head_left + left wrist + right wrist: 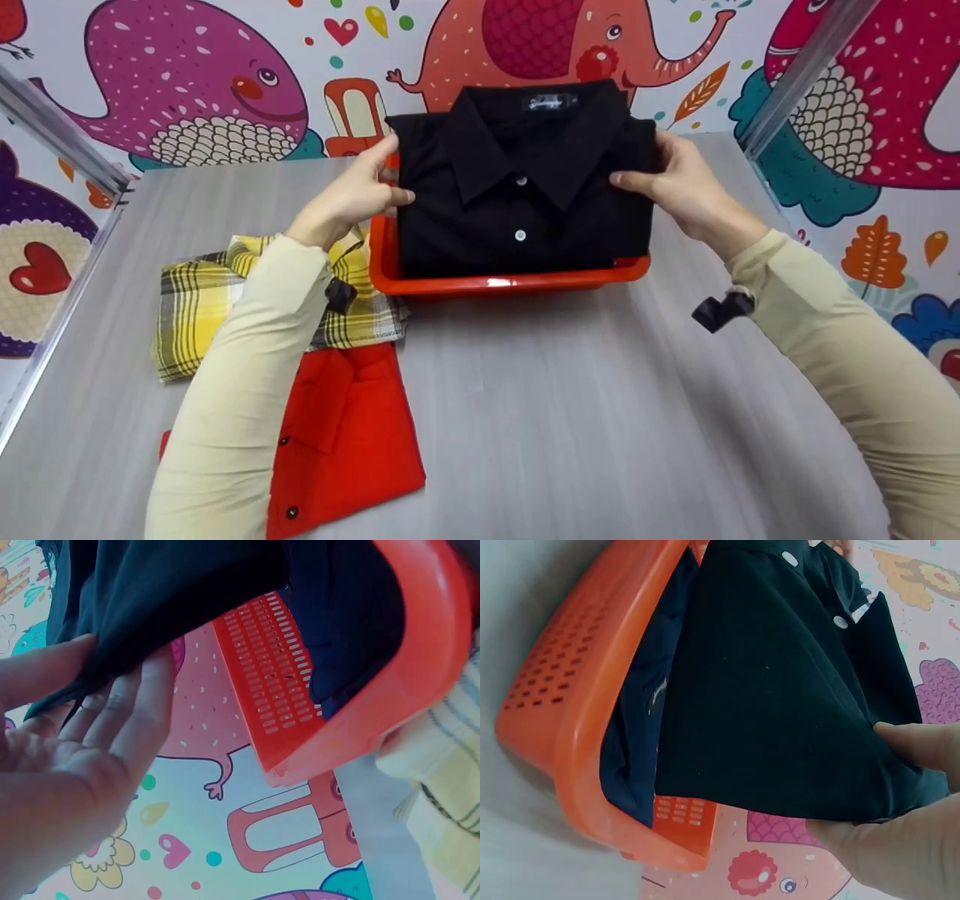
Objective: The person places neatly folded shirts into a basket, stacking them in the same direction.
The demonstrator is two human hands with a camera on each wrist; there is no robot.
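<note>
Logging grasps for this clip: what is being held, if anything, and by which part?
A folded black collared shirt: the left hand and right hand pinch its opposite side edges.

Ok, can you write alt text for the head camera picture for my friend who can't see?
A person's left grip and right grip hold a folded black collared shirt with white buttons over a rectangular orange-red plastic basket. At left, a yellow checked fabric garment and a folded red buttoned shirt lie on a grey table.

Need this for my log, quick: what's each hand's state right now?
Left hand: pinching one side of the black shirt.
Right hand: pinching the black shirt's opposite side.
</note>
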